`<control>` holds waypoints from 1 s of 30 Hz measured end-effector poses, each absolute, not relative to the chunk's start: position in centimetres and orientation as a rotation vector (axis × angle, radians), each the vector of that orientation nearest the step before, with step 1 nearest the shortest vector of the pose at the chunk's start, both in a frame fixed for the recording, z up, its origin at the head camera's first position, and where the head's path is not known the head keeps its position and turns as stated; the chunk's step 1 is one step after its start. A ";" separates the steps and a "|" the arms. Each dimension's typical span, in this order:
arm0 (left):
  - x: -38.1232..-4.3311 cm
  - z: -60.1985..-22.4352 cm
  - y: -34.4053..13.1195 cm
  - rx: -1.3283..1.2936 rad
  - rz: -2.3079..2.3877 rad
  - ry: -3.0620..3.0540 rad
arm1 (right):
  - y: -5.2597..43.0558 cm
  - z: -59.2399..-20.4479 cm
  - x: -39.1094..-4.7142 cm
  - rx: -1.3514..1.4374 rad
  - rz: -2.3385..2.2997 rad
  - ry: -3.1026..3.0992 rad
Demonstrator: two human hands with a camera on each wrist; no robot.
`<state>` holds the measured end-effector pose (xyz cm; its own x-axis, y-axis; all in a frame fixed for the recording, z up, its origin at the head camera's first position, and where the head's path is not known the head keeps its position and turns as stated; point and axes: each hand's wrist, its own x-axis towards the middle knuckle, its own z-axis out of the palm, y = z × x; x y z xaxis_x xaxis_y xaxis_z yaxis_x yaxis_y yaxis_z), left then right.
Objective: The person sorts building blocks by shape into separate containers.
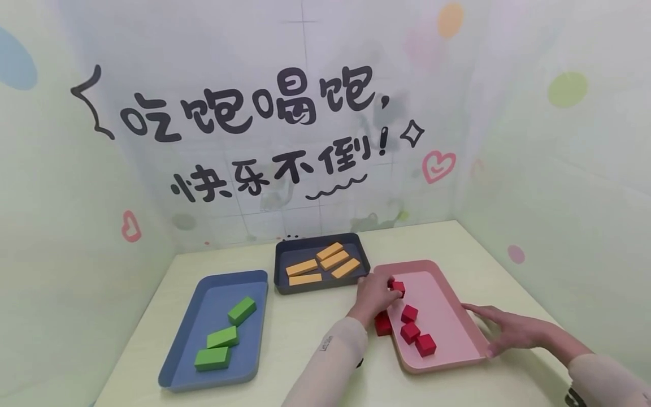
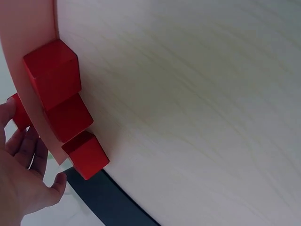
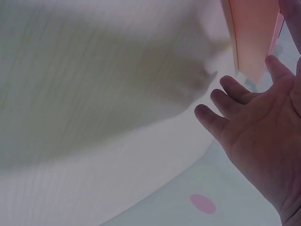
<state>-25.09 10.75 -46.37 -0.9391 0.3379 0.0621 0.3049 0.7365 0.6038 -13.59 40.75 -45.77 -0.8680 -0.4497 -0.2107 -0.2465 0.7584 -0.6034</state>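
Note:
A pink tray (image 1: 442, 316) lies at the right of the table, with several red cubes (image 1: 425, 345) along its left side. At its far left edge, my left hand (image 1: 373, 297) pinches a red cube (image 1: 398, 289) just inside the rim. In the left wrist view, other red cubes (image 2: 56, 75) sit outside against the tray wall (image 2: 28, 42); the head view shows part of these red cubes (image 1: 383, 324) below my left wrist. My right hand (image 1: 516, 329) rests against the tray's right side, its fingers spread (image 3: 211, 120) and holding nothing.
A blue tray (image 1: 175, 362) with green blocks (image 1: 212, 359) stands at the left. Near the back wall, a dark tray (image 1: 282, 254) holds several orange-yellow strips (image 1: 334, 259). Walls (image 1: 569, 198) enclose the table's back and sides.

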 end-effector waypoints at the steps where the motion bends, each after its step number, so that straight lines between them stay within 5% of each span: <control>1: -25.1 -46.4 10.8 0.537 0.963 2.887 | 40.7 -45.7 -13.6 -0.535 -0.827 2.613; 30: -27.1 -45.4 4.7 0.669 1.041 2.831 | 40.7 -45.8 -13.5 -0.508 -0.875 2.569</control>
<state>-27.05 4.70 -45.39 -0.9049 0.4142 0.0982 0.3792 0.6795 0.6281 -13.52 40.66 -45.75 -0.8633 -0.4477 -0.2330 -0.2123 0.7411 -0.6370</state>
